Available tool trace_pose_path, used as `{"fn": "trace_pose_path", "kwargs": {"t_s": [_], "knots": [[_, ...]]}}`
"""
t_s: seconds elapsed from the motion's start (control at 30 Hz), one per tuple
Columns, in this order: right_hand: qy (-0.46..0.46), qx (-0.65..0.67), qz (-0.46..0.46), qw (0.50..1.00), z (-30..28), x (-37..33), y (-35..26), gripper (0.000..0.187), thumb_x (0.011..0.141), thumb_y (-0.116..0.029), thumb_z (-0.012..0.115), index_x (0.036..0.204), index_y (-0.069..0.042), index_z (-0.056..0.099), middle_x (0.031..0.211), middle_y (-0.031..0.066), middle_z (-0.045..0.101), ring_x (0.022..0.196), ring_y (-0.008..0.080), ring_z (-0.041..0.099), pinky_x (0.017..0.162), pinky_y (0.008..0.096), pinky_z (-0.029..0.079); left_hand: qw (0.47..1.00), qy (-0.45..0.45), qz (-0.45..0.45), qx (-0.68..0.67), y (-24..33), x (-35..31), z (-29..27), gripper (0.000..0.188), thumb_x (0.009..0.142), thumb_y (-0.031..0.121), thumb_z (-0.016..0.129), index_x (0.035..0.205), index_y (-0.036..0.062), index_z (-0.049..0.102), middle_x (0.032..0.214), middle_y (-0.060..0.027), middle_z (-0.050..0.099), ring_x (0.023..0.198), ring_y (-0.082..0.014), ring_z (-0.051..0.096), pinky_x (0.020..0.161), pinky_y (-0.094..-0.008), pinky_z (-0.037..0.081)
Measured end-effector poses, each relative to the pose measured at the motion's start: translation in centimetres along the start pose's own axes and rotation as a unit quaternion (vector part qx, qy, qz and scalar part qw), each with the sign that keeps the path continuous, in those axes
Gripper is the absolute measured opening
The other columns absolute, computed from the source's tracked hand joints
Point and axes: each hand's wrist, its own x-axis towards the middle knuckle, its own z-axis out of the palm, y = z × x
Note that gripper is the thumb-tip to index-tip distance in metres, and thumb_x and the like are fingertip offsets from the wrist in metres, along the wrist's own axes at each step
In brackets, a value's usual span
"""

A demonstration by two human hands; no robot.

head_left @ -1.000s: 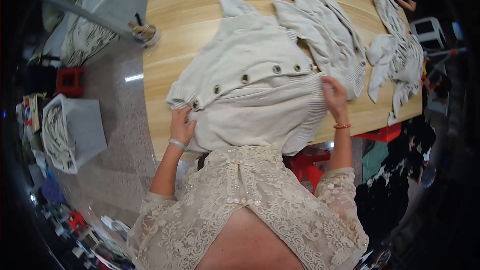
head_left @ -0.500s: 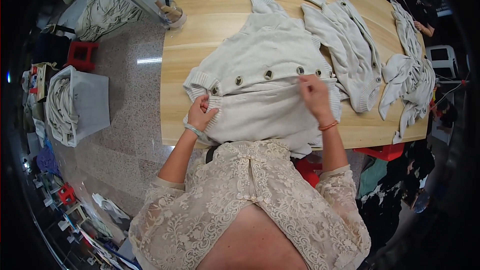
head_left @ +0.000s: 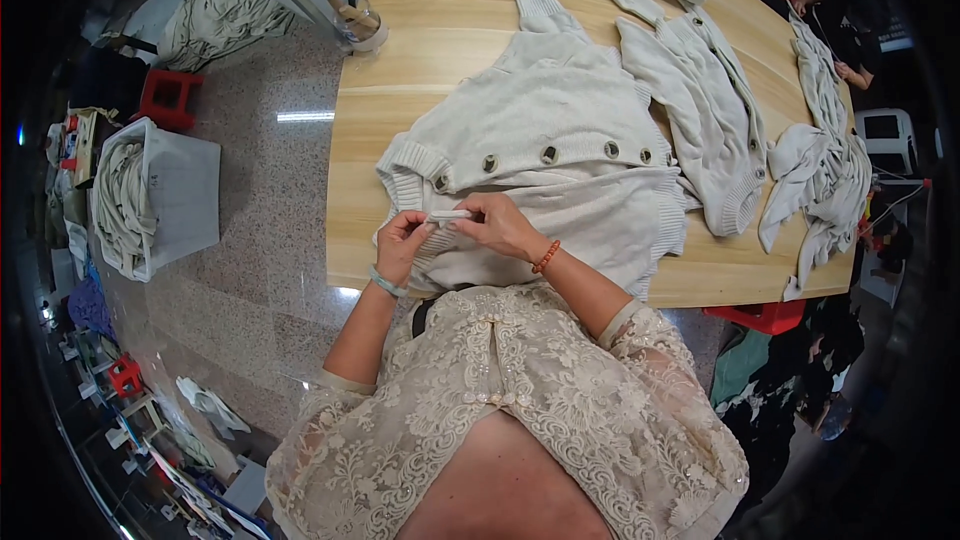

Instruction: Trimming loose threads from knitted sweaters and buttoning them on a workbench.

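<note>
A cream knitted cardigan (head_left: 545, 105) lies spread on the table, its row of dark buttons running across the middle. My left hand (head_left: 400, 242) pinches a ribbed edge of the cardigan near its left end. Close beside it, my right hand (head_left: 498, 227) grips the same edge between thumb and fingers. A short pale strip of the edge, raised and folded, shows between the two hands. Just above my left hand sits the leftmost button (head_left: 442, 183). The fingertips partly cover the pinched fabric.
The wooden table (head_left: 390, 90) also bears a second cardigan (head_left: 700, 125) and more knitwear (head_left: 815, 165) on the right. A container of tools (head_left: 362, 28) stands at the far left edge. A white bin (head_left: 185, 195) of garments is on the floor. Another person (head_left: 845, 35) works at far right.
My right hand has come left from the button row to meet my left hand. Both now hold the cardigan's edge, which is lifted slightly between them.
</note>
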Motion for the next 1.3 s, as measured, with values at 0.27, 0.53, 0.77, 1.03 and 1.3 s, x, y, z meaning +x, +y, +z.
{"fn": "trace_pose_path", "kwargs": {"t_s": [0.27,0.53,0.77,1.03,1.3], "knots": [[0.0,-0.002,0.011,1.0,-1.3,1.1,0.8,0.033,0.077,-0.028,0.068,0.097,-0.002,0.067,0.076,0.0147,0.064,0.068,0.0234,0.06,0.065,0.0343,0.047,0.998,-0.04,-0.024,0.04,0.1,2.4,1.1,0.013,0.084,0.003,0.067,0.097,0.0015,0.064,0.087,-0.0002,0.063,0.077,-0.0052,0.056,0.072,-0.02,0.047],[-0.024,-0.166,-0.058,0.984,-0.1,-0.8,2.1,0.036,0.079,-0.028,0.064,0.109,-0.008,0.062,0.096,0.0182,0.063,0.081,0.034,0.061,0.07,0.0415,0.049,0.955,-0.037,-0.221,-0.196,0.1,3.4,0.5,0.025,0.093,0.021,0.058,0.106,0.0001,0.06,0.1,-0.011,0.068,0.094,-0.0191,0.066,0.07,-0.0265,0.052],[0.02,-0.191,-0.18,0.965,1.0,-0.8,1.6,0.025,0.084,-0.021,0.059,0.102,-0.004,0.059,0.096,0.0191,0.062,0.086,0.0387,0.06,0.073,0.0438,0.049,0.923,0.1,-0.229,-0.292,-3.1,7.8,1.3,0.012,0.088,0.015,0.064,0.086,0.0051,0.058,0.073,-0.0098,0.059,0.061,-0.0211,0.056,0.058,-0.0321,0.049],[0.058,-0.246,-0.113,0.961,-0.1,-1.6,-0.2,0.027,0.082,-0.019,0.059,0.106,-0.007,0.058,0.102,0.0162,0.058,0.09,0.0363,0.06,0.077,0.0434,0.049,0.991,0.016,-0.019,0.129,-0.1,5.2,3.3,0.016,0.084,0.011,0.068,0.072,0.0052,0.06,0.062,0.0,0.058,0.058,-0.0061,0.053,0.048,-0.0234,0.04],[0.157,-0.243,-0.184,0.939,0.6,-1.2,-1.2,0.041,0.081,-0.011,0.061,0.12,-0.007,0.051,0.098,0.0148,0.056,0.083,0.0349,0.061,0.07,0.0442,0.05,0.972,-0.044,0.049,0.224,0.1,3.2,2.3,0.029,0.089,0.02,0.062,0.069,0.0003,0.055,0.057,0.005,0.043,0.058,-0.0034,0.036,0.05,-0.0254,0.031]]}}
